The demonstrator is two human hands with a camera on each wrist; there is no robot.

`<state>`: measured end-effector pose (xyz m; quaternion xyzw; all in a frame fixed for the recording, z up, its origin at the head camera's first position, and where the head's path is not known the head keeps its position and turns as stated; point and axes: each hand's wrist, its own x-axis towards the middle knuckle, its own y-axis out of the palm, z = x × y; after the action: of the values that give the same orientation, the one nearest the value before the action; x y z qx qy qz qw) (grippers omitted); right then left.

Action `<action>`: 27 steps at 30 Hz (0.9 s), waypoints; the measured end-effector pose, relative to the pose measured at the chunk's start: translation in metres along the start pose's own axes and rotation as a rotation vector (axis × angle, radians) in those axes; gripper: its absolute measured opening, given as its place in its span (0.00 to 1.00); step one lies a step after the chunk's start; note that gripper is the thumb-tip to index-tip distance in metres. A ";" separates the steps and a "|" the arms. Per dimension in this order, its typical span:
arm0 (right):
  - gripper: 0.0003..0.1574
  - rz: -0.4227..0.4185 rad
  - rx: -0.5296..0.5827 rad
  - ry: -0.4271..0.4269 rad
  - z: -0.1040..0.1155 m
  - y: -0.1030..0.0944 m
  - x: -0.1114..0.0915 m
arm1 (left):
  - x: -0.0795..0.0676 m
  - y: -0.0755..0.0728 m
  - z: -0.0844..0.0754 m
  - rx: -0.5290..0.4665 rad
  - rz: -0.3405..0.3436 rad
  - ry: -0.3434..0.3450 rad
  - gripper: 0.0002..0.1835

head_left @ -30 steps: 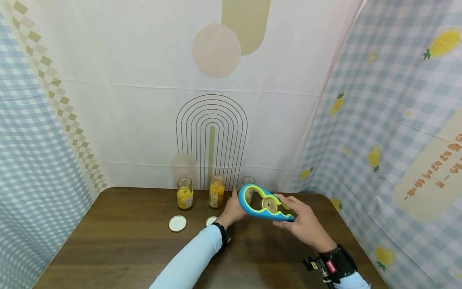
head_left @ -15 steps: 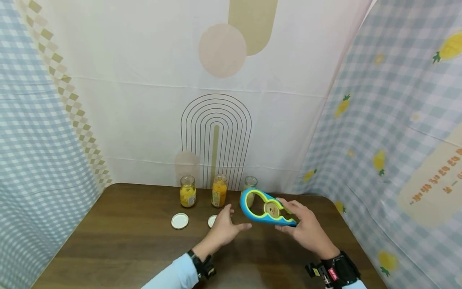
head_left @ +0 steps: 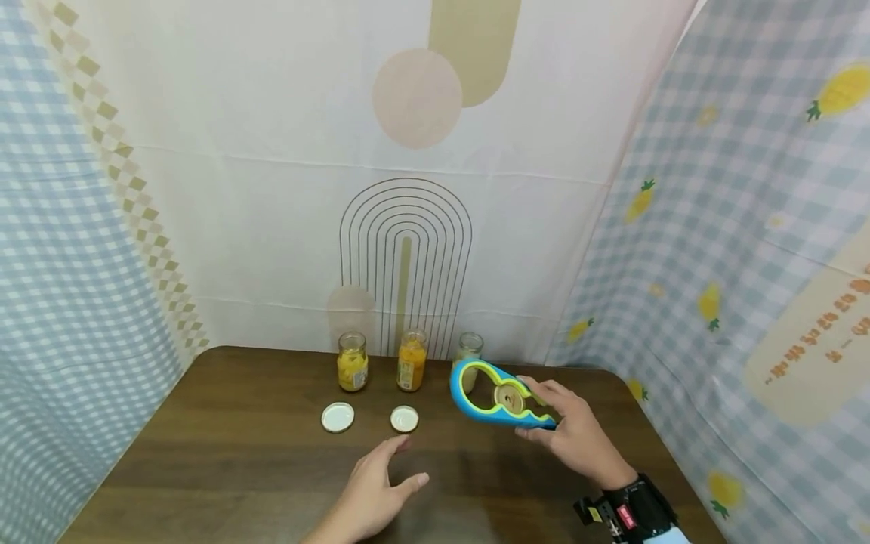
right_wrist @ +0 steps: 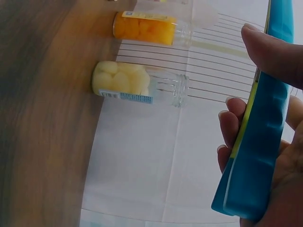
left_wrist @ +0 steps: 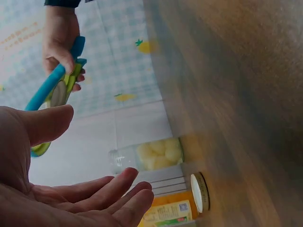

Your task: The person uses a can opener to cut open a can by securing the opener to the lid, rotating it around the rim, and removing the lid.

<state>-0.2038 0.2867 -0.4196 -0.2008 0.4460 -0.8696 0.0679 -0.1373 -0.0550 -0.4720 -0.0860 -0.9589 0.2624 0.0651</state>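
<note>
My right hand [head_left: 578,434] grips a blue and lime-green jar opener [head_left: 499,416] above the right side of the table. Between the opener's notched arms sits a gold jar lid [head_left: 509,398]. Nearer the front, my left hand [head_left: 370,489] is held over the table with thumb and fingers apart, holding nothing. Behind the opener stands a lidless glass jar of pale round fruit [right_wrist: 120,78], partly covered in the head view. To its left are a jar of orange fruit [head_left: 411,366] and a jar of yellow fruit [head_left: 353,369], both lidless.
Two white-lined lids lie on the brown wooden table [head_left: 224,453]: one lid [head_left: 337,417] before the yellow jar, another lid [head_left: 404,419] before the orange one. A white patterned cloth [head_left: 272,227] hangs behind the table; checked cloth [head_left: 680,302] hangs at the sides.
My left hand has left the pale-fruit jar and drawn back toward the front left, uncovering the second white lid. My right hand keeps holding the jar opener in nearly the same place.
</note>
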 end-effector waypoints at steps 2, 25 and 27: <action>0.55 -0.010 -0.005 -0.007 0.000 0.000 0.000 | -0.001 -0.002 0.003 -0.007 -0.009 0.015 0.36; 0.53 0.021 0.025 -0.016 0.003 0.002 0.002 | -0.004 0.002 0.009 -0.095 0.077 -0.040 0.39; 0.53 0.031 0.037 -0.011 0.003 0.003 0.001 | -0.003 0.003 0.008 -0.097 0.089 -0.033 0.39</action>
<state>-0.2038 0.2820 -0.4203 -0.1972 0.4325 -0.8755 0.0873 -0.1350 -0.0571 -0.4809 -0.1271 -0.9667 0.2197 0.0334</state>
